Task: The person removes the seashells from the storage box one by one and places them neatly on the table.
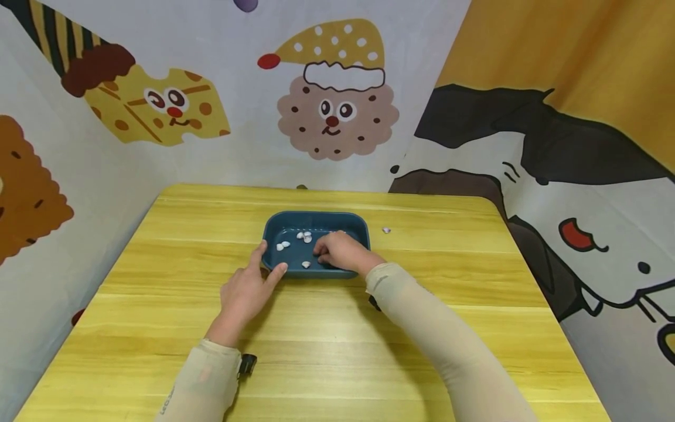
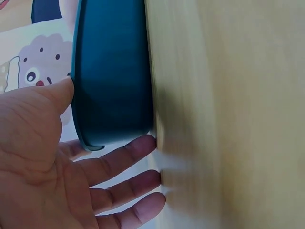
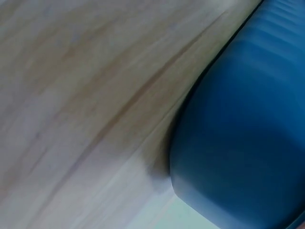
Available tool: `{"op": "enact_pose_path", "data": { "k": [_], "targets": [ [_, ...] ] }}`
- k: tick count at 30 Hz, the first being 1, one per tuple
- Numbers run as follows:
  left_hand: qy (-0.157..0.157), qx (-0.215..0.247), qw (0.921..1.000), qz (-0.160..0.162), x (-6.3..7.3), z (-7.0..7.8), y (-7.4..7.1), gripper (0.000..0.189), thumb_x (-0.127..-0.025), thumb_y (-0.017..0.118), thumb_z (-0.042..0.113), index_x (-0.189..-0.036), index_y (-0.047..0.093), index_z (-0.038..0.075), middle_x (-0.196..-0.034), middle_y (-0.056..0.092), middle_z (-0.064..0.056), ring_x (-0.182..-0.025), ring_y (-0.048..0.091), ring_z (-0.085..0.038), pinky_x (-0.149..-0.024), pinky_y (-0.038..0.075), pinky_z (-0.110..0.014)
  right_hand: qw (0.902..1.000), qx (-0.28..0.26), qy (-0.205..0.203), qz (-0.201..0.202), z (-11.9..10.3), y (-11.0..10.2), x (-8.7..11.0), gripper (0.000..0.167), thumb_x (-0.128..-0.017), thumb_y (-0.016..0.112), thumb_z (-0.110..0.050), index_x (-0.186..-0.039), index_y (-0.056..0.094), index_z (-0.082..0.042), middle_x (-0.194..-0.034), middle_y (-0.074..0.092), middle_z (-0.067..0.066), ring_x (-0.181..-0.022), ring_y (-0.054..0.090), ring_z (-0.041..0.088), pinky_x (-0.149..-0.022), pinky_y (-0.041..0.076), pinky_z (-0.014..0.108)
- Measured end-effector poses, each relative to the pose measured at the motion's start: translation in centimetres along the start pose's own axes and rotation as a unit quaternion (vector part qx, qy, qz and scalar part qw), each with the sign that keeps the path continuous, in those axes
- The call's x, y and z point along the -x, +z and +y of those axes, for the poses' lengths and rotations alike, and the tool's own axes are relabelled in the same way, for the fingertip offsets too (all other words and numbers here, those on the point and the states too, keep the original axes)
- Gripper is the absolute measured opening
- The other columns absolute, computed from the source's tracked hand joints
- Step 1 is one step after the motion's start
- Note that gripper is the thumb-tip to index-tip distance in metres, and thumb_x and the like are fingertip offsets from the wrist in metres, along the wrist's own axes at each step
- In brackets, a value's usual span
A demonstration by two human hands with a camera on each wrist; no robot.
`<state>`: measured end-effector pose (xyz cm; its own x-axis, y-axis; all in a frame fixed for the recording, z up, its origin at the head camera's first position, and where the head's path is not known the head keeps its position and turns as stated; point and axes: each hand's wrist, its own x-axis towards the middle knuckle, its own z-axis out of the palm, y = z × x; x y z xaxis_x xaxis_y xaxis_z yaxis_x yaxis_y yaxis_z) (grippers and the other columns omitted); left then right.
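Dark teal walls are seen on the tray, which is set towards the far edge of the wooden table, with broad stretches of wood to either side. Its left front corner is touched by the left hand, fingers spread, nothing gripped. Inside the rim, the right hand's fingers are bent; whether anything is held cannot be told. Small white pieces are scattered nearby; a single white piece is seen outside the right rim.
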<state>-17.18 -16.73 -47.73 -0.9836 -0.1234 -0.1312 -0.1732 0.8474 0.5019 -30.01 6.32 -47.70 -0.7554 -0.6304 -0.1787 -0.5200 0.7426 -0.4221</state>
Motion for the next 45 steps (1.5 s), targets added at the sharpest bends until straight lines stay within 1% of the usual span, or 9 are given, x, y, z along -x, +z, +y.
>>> {"op": "enact_pose_path", "data": {
  "k": [7, 14, 17, 20, 30, 34, 36, 41, 45],
  "targets": [
    [0.008, 0.003, 0.9999, 0.007, -0.07, -0.46, 0.42, 0.091, -0.103, 0.042, 0.078, -0.173, 0.017, 0.026, -0.129, 0.069, -0.031, -0.105, 0.067, -0.044, -0.064, 0.046, -0.042, 0.9999, 0.002, -0.004, 0.011, -0.14, 0.09, -0.07, 0.020, -0.103, 0.074, -0.017, -0.122, 0.079, -0.015, -0.118, 0.080, 0.003, -0.108, 0.074, 0.017, -0.097, 0.060, 0.036],
    [0.016, 0.016, 0.9997, 0.013, -0.07, -0.70, 0.70, 0.091, -0.103, 0.040, 0.078, -0.174, 0.015, 0.027, -0.143, 0.064, -0.031, -0.121, 0.062, -0.050, -0.069, 0.052, -0.052, 0.9972, -0.014, -0.033, 0.066, -0.23, 0.42, -0.02, 0.019, -0.102, 0.075, -0.012, -0.120, 0.080, -0.012, -0.116, 0.081, 0.004, -0.109, 0.076, 0.018, -0.098, 0.060, 0.036],
    [0.018, 0.019, 0.9996, 0.012, -0.09, -0.73, 0.72, 0.091, -0.103, 0.039, 0.079, -0.174, 0.014, 0.028, -0.147, 0.062, -0.030, -0.125, 0.060, -0.051, -0.071, 0.052, -0.054, 0.9955, -0.014, -0.040, 0.085, -0.21, 0.62, -0.16, 0.018, -0.102, 0.075, -0.013, -0.119, 0.079, -0.013, -0.115, 0.081, 0.003, -0.107, 0.076, 0.017, -0.097, 0.060, 0.035],
    [0.021, 0.020, 0.9995, 0.013, -0.16, -0.77, 0.75, 0.092, -0.102, 0.039, 0.080, -0.174, 0.014, 0.029, -0.148, 0.061, -0.029, -0.125, 0.060, -0.051, -0.071, 0.052, -0.054, 0.9943, -0.011, -0.043, 0.097, -0.13, 0.80, -0.33, 0.017, -0.102, 0.074, -0.013, -0.118, 0.079, -0.013, -0.114, 0.081, 0.003, -0.107, 0.076, 0.017, -0.096, 0.060, 0.035],
    [0.019, 0.023, 0.9995, 0.013, -0.33, -0.95, 0.81, 0.091, -0.103, 0.040, 0.079, -0.174, 0.015, 0.029, -0.145, 0.064, -0.029, -0.122, 0.061, -0.049, -0.070, 0.051, -0.053, 0.9942, -0.012, -0.038, 0.100, -0.43, 0.70, -0.36, 0.018, -0.103, 0.073, -0.011, -0.119, 0.079, -0.012, -0.116, 0.080, 0.004, -0.108, 0.074, 0.017, -0.098, 0.060, 0.035],
    [0.018, 0.022, 0.9995, 0.011, -0.22, -0.82, 0.73, 0.091, -0.103, 0.040, 0.079, -0.174, 0.015, 0.028, -0.144, 0.064, -0.030, -0.122, 0.061, -0.049, -0.068, 0.051, -0.050, 0.9932, -0.022, -0.039, 0.108, -0.53, 0.53, -0.17, 0.018, -0.102, 0.073, -0.010, -0.120, 0.079, -0.011, -0.116, 0.080, 0.005, -0.108, 0.074, 0.018, -0.098, 0.060, 0.037],
    [0.018, 0.021, 0.9996, 0.010, -0.19, -0.80, 0.72, 0.091, -0.103, 0.040, 0.079, -0.174, 0.014, 0.028, -0.145, 0.063, -0.030, -0.122, 0.061, -0.050, -0.067, 0.050, -0.049, 0.9935, -0.026, -0.037, 0.105, -0.56, 0.53, -0.13, 0.019, -0.102, 0.074, -0.010, -0.120, 0.078, -0.011, -0.116, 0.080, 0.005, -0.108, 0.075, 0.019, -0.099, 0.060, 0.037],
    [0.013, 0.020, 0.9997, 0.009, -0.16, -0.78, 0.69, 0.092, -0.102, 0.039, 0.080, -0.174, 0.014, 0.028, -0.147, 0.062, -0.030, -0.123, 0.061, -0.049, -0.066, 0.050, -0.048, 0.9966, -0.010, -0.013, 0.080, -0.46, 0.72, -0.30, 0.018, -0.101, 0.075, -0.013, -0.119, 0.080, -0.013, -0.116, 0.082, 0.002, -0.111, 0.076, 0.018, -0.101, 0.059, 0.036],
    [0.012, 0.018, 0.9997, 0.008, -0.14, -0.69, 0.66, 0.092, -0.102, 0.038, 0.081, -0.174, 0.014, 0.028, -0.148, 0.061, -0.029, -0.124, 0.060, -0.050, -0.068, 0.051, -0.049, 0.9969, 0.002, 0.009, 0.078, -0.40, 0.72, -0.37, 0.014, -0.101, 0.076, -0.017, -0.114, 0.082, -0.015, -0.114, 0.082, 0.001, -0.112, 0.075, 0.019, -0.100, 0.059, 0.037]
  ]
}}
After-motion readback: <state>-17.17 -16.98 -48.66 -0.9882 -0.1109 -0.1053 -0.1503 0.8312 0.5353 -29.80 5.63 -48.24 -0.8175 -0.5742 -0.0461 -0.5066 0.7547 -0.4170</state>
